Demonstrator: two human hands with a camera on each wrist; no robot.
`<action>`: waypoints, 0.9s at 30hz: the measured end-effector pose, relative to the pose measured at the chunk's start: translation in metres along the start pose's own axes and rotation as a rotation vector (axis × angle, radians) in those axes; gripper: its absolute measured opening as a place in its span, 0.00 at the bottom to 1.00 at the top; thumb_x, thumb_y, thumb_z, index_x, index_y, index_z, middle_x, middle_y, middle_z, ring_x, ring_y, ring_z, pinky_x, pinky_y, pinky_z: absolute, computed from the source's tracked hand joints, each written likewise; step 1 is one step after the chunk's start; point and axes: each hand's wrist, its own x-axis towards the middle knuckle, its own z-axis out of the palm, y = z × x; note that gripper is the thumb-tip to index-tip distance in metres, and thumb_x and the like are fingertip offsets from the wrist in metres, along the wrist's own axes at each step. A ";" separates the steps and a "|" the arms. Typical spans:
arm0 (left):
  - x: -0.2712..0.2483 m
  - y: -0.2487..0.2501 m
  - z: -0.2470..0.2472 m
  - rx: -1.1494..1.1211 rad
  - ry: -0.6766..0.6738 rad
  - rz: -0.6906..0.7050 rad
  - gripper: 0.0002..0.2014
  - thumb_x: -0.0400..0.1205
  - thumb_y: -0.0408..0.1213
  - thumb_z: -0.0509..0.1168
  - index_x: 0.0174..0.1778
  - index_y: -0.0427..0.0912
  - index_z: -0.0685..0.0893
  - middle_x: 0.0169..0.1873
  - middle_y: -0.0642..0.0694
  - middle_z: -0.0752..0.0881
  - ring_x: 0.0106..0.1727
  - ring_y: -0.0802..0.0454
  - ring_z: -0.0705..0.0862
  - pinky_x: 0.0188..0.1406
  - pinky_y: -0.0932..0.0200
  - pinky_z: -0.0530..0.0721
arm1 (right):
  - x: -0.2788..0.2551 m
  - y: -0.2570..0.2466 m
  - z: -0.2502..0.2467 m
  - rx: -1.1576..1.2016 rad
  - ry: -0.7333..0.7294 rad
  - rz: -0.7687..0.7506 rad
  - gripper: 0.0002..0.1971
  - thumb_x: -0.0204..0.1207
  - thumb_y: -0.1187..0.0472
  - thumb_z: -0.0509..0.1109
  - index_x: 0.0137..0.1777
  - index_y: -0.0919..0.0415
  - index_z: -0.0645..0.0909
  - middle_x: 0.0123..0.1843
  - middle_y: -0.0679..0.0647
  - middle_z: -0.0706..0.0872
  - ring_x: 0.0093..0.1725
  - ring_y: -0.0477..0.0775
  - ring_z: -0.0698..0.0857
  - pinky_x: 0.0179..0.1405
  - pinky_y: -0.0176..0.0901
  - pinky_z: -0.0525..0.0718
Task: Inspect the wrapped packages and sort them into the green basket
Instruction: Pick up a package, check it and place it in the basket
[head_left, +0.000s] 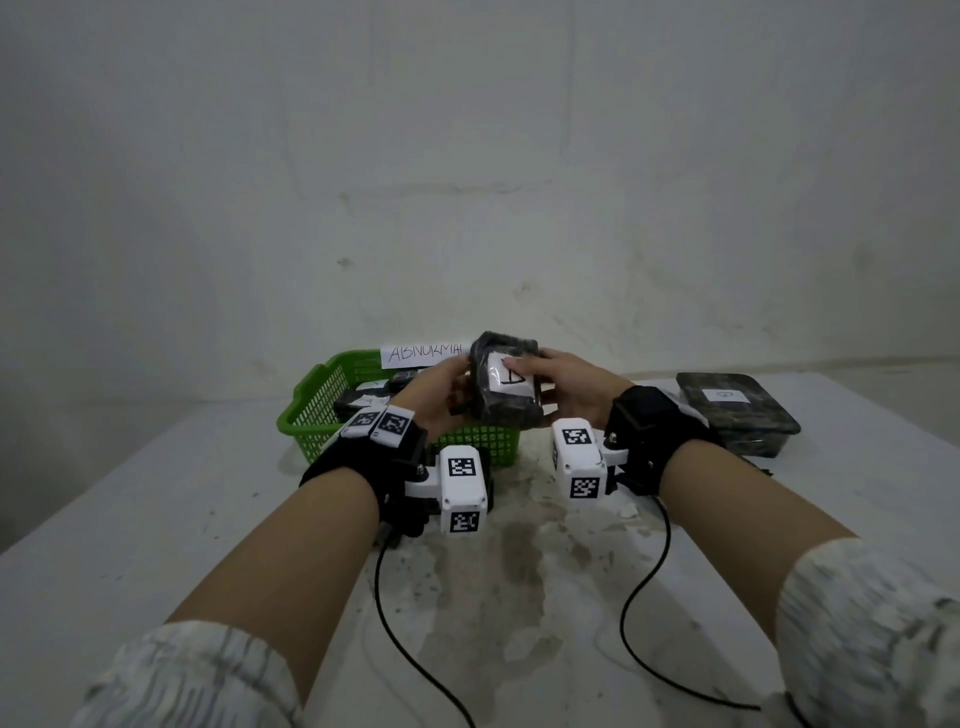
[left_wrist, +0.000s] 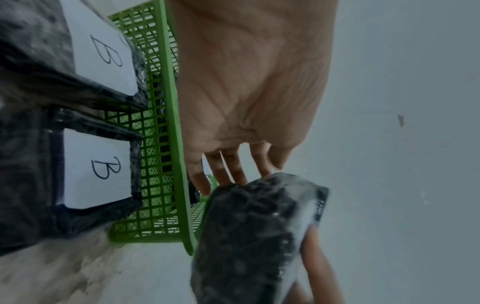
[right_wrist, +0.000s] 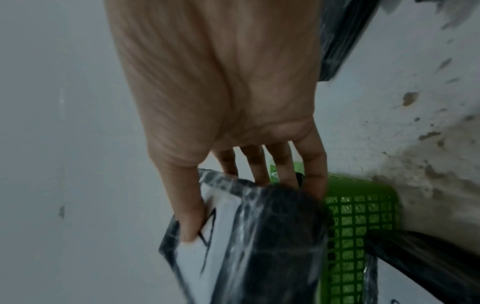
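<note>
A black wrapped package (head_left: 506, 410) with a white label is held upright above the front right corner of the green basket (head_left: 311, 415). My left hand (head_left: 441, 387) grips its left side, with the fingers (left_wrist: 233, 170) reaching behind the package (left_wrist: 254, 236). My right hand (head_left: 563, 382) grips the right side, its thumb (right_wrist: 189, 216) pressed on the white label of the package (right_wrist: 262, 236). Inside the basket (left_wrist: 166, 144) lie two wrapped packages, each labelled B (left_wrist: 96, 168) (left_wrist: 103, 51).
A paper sign reading ABNORMAL (head_left: 426, 354) stands at the basket's back rim. Another wrapped package (head_left: 737, 410) lies on the white stained table (head_left: 519, 571) to the right. Two black cables trail from my wrists toward the table's near edge. A wall stands behind.
</note>
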 end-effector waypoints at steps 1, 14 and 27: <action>-0.001 0.002 0.001 -0.031 -0.007 0.000 0.15 0.86 0.48 0.55 0.58 0.44 0.82 0.44 0.43 0.85 0.45 0.47 0.84 0.38 0.52 0.83 | 0.000 0.001 0.001 -0.029 0.024 0.003 0.18 0.78 0.55 0.71 0.65 0.58 0.77 0.50 0.54 0.84 0.46 0.57 0.84 0.44 0.52 0.85; -0.003 0.010 0.012 -0.051 -0.032 0.085 0.22 0.83 0.28 0.62 0.73 0.44 0.74 0.50 0.41 0.85 0.46 0.44 0.85 0.32 0.53 0.89 | 0.003 0.005 -0.001 -0.067 0.159 -0.097 0.22 0.79 0.42 0.66 0.66 0.54 0.79 0.51 0.52 0.84 0.43 0.54 0.82 0.49 0.50 0.80; 0.001 -0.001 0.006 -0.086 -0.083 0.118 0.30 0.80 0.18 0.60 0.76 0.47 0.70 0.50 0.40 0.85 0.49 0.43 0.85 0.40 0.45 0.89 | 0.000 0.009 -0.003 -0.031 0.036 -0.082 0.29 0.76 0.59 0.73 0.77 0.49 0.69 0.61 0.56 0.86 0.55 0.59 0.86 0.55 0.52 0.85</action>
